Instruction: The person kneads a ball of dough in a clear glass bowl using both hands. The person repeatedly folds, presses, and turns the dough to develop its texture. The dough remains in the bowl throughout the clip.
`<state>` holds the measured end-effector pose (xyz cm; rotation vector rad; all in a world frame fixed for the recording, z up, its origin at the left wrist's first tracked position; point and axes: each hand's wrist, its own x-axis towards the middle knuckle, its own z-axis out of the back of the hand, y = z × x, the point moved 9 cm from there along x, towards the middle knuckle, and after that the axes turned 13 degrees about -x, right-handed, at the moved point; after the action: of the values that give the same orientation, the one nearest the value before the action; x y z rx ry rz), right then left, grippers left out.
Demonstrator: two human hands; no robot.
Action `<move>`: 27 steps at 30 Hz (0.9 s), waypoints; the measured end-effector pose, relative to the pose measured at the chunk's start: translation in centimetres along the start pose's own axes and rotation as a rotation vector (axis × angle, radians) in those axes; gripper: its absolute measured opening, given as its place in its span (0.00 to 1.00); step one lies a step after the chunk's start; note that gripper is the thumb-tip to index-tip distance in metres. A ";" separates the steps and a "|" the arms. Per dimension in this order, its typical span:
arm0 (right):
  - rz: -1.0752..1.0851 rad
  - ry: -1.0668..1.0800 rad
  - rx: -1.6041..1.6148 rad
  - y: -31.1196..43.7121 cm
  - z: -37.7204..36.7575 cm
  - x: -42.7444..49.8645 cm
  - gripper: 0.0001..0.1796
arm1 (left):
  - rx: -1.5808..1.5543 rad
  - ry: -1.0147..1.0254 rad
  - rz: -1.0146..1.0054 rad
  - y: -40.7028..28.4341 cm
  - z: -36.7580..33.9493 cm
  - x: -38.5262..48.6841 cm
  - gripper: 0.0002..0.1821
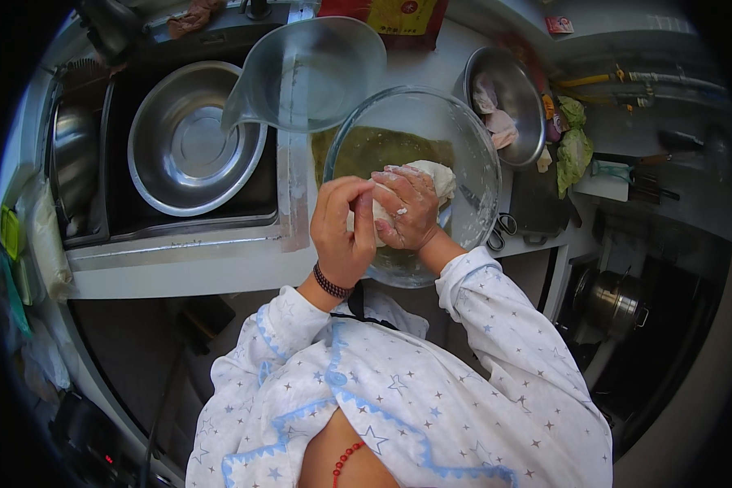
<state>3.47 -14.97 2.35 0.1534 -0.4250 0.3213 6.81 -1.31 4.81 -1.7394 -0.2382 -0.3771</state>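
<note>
A lump of white dough (437, 178) is held over a large clear glass bowl (488, 137). My right hand (407, 207), smeared with flour and bits of dough, grips it from the right. On the left, my left hand (344, 213) has its fingers bent against the dough and touches the right hand. Its palm side and the dough's lower part are partly hidden. Floury residue clings to the bowl's inner wall, and a greenish-brown mat (396, 141) lies beneath the bowl.
A clear plastic jug (341, 36) stands behind the bowl at left. A steel basin (158, 131) sits in the black sink. At right are a steel bowl (527, 128) with raw meat, black-handled scissors (503, 229), leafy greens (573, 149) and a steel pot (613, 302).
</note>
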 end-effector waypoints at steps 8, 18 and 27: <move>-0.047 0.198 0.177 -3.6 -5.5 5.4 0.12 | 0.014 0.020 0.088 0.3 0.4 -1.1 0.11; -0.097 0.252 0.146 -5.2 -8.1 7.5 0.20 | 0.086 -0.029 -0.014 -0.2 0.0 0.0 0.08; -0.113 0.393 0.002 -0.2 2.6 2.7 0.14 | 0.047 -0.064 -0.030 0.1 0.1 0.0 0.05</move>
<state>4.86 -14.92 5.80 0.1124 -0.0266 0.2337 6.82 -1.17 4.70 -1.7048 -0.3171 -0.3357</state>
